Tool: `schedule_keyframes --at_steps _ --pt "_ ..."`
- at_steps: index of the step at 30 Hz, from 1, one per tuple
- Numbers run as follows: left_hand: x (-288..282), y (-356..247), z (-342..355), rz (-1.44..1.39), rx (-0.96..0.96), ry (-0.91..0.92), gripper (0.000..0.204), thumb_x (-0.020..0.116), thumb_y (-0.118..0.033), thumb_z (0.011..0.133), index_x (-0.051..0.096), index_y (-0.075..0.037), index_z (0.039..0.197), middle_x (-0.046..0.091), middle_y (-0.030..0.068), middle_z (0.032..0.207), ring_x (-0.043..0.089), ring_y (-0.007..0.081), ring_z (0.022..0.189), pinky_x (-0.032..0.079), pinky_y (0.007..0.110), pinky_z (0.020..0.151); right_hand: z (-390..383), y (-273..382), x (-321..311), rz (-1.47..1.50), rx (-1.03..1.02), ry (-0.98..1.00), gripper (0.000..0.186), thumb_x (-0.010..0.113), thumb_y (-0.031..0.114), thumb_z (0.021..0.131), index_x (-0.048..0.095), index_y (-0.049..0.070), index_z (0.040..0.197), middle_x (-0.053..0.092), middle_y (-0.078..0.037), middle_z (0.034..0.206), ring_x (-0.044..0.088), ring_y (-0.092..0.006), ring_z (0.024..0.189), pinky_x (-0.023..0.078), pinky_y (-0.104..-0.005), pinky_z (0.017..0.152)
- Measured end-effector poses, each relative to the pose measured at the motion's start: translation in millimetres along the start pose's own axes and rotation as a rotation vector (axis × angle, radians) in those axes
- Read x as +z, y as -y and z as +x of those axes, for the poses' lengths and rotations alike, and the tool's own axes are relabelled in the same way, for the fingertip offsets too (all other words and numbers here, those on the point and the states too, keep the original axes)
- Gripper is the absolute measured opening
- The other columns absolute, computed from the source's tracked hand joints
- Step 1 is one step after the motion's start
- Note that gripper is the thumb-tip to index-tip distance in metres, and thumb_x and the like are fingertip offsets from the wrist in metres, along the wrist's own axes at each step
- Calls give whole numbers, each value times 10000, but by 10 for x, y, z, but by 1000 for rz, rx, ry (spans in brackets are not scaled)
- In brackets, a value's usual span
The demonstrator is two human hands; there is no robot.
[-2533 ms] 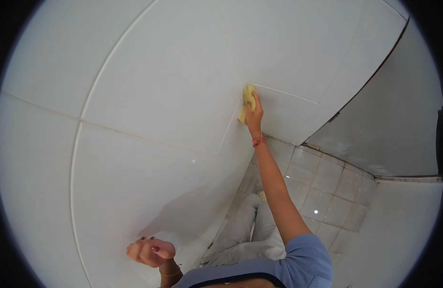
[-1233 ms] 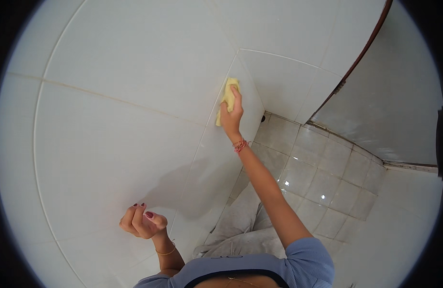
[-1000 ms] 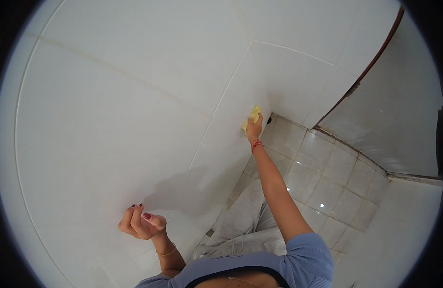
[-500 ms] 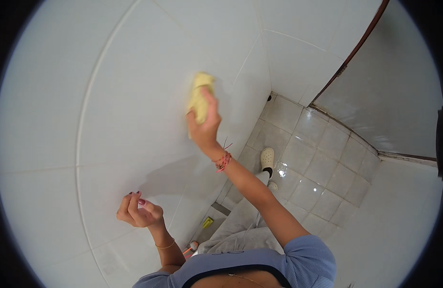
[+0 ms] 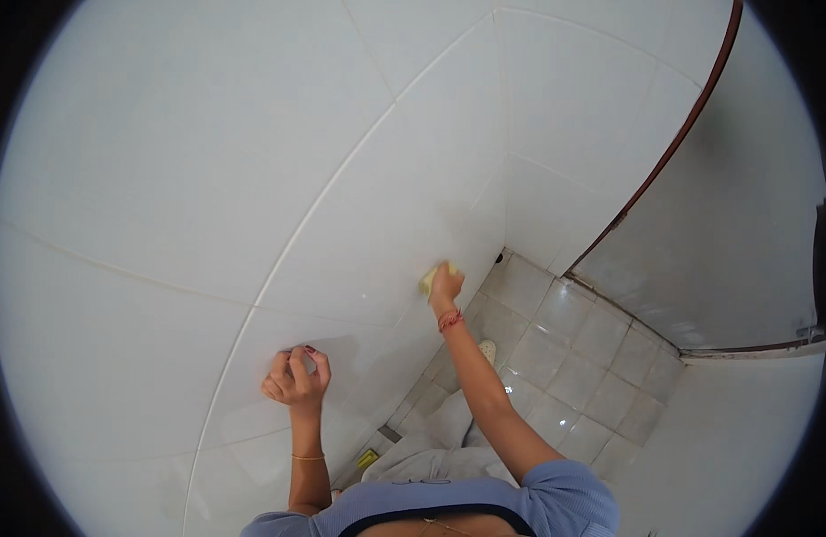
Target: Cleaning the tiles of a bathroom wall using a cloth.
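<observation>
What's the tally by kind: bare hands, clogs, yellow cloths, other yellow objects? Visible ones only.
Bare hands: 2 (left hand, right hand)
Cream clog: 1, partly visible
Yellow cloth: 1, in the right hand
Small yellow object, exact kind unclear: 1
Total: 5

The right hand (image 5: 448,285) holds a yellow cloth (image 5: 427,281), slightly blurred, against the white wall (image 5: 341,242), the left hand (image 5: 296,378) hangs loosely curled beside it, and a pale shoe (image 5: 489,350) shows on the tiled floor (image 5: 563,360)
</observation>
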State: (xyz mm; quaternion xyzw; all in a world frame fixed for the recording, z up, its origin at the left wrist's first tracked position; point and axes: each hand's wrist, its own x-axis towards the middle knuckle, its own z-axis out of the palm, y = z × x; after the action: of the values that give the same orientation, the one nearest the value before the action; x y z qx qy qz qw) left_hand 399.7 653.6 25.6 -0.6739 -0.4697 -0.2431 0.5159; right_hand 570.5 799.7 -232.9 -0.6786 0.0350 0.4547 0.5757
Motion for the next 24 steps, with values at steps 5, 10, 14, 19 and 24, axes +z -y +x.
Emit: schedule_keyframes --at_steps 5,10,14,19,24 --pt "15 -234 344 -531 -220 102 84 516 -54 637 579 -75 689 450 40 739 373 174 589 298 296 537 -1239 2207 305 482 -483 323 400 549 140 782 440 19 1147 536 -133 1030 560 -223 846 480 -313 732" --pt "244 -389 1021 -720 -149 -176 114 468 -98 660 571 -61 689 402 50 731 346 179 562 281 288 504 -2239 3354 291 57 -1782 665 500 625 47 639 510 36 1125 602 -133 928 601 -245 693 503 -303 631" --pt "290 -329 1228 -702 -180 -316 124 456 -96 669 567 -48 693 398 58 749 348 173 567 287 289 512 -1786 3471 397 108 -1827 429 507 624 30 624 523 -10 1119 619 -168 979 628 -327 788 514 -349 701" --pt "300 -441 1271 -624 -292 -362 134 436 -83 687 559 -36 709 399 66 767 375 180 590 302 294 523 -124 3766 463 240 -1084 156 448 494 56 792 444 -20 1230 553 -177 1153 585 -275 958 468 -327 815" --pt "268 -515 1359 -523 -331 -395 143 436 -84 692 563 -24 716 403 71 763 388 184 593 315 297 526 -941 3892 375 338 -1190 467 454 450 -2 791 405 -47 1241 536 -159 1164 536 -256 1030 421 -342 896"
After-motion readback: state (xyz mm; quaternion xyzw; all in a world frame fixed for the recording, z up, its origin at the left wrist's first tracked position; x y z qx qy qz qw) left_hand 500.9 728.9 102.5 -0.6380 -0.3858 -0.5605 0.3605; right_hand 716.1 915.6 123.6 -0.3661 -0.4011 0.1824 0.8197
